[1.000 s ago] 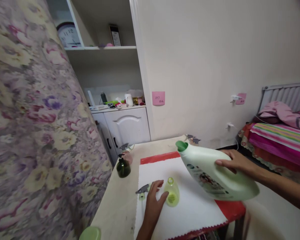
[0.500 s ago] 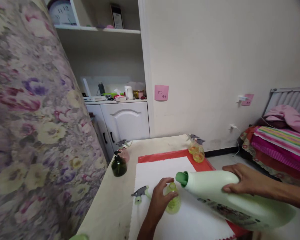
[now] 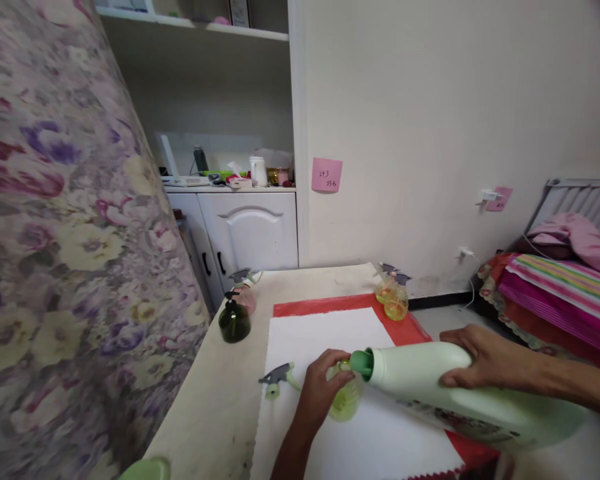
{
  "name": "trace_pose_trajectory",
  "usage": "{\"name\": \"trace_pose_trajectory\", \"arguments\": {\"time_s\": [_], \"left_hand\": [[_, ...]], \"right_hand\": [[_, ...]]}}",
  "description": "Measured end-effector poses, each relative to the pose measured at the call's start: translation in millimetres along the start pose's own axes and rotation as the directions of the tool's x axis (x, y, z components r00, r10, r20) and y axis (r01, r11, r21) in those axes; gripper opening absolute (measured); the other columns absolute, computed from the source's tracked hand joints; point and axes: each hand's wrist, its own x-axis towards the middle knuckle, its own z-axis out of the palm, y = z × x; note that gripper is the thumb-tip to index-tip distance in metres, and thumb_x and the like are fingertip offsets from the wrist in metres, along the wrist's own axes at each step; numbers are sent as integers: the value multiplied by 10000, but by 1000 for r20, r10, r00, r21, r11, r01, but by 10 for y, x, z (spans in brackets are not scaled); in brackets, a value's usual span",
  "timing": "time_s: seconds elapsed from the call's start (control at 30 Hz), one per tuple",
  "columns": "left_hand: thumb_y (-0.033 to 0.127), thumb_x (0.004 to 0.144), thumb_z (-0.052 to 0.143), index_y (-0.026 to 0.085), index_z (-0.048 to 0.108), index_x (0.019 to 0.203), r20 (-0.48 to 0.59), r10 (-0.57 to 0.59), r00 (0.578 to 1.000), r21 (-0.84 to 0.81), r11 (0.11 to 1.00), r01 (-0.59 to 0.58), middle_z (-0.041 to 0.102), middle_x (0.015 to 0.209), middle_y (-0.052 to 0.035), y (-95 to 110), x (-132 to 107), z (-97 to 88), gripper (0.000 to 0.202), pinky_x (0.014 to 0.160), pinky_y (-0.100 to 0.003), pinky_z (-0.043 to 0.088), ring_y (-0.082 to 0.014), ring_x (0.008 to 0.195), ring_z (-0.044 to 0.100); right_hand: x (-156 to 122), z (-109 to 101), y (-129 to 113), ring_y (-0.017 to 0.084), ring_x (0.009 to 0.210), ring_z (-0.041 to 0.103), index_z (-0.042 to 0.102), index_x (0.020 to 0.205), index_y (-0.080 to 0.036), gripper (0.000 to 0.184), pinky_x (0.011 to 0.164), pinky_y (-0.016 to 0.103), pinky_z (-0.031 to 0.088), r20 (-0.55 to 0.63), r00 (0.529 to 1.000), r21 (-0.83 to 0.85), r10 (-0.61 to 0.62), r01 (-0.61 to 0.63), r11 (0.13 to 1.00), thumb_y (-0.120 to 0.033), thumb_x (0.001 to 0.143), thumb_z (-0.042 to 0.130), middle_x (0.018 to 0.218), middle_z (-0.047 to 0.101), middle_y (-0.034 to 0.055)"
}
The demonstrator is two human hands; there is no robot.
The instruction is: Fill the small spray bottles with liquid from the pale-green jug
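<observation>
My left hand is closed around the neck of a small yellow-green spray bottle, which stands without its head on white paper. In my right hand is a large pale green jug, tipped sideways by its handle. Its dark green spout is at the small bottle's mouth; whether they touch I cannot tell, and no stream of liquid shows. Left of my left hand lies a grey and green spray head.
A dark green pump bottle and a pink spray bottle stand on the table's left. Two yellow spray bottles stand at its far right corner. A pale green round object is at the near left. A floral curtain hangs on the left.
The jug's spout has come closer to the small bottle's mouth, and now overlaps it in view. My left fingers have drawn in around the neck. The camera view has tilted slightly down.
</observation>
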Motion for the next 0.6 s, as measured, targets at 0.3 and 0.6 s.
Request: {"name": "trace_pose_trajectory", "arguments": {"time_s": [0.3, 0.6], "left_hand": [[186, 732, 681, 204, 723, 881, -1, 24, 1000, -22, 999, -24, 709, 914, -37, -55, 42, -13, 156, 855, -304, 450, -223, 919, 635], [208, 728, 685, 211, 736, 889, 16, -6, 1000, -74, 997, 7, 706, 930, -48, -62, 44, -10, 170, 866, -324, 469, -237, 930, 638]], "right_hand": [[92, -3, -7, 192, 661, 638, 633, 786, -192, 301, 509, 221, 406, 18, 1000, -103, 19, -17, 995, -476, 716, 706, 743, 709, 23], [132, -66, -84, 182, 650, 622, 642, 800, -212, 286, 517, 223, 390, 25, 1000, -178, 9, -4, 984, -476, 714, 707, 733, 700, 14]]}}
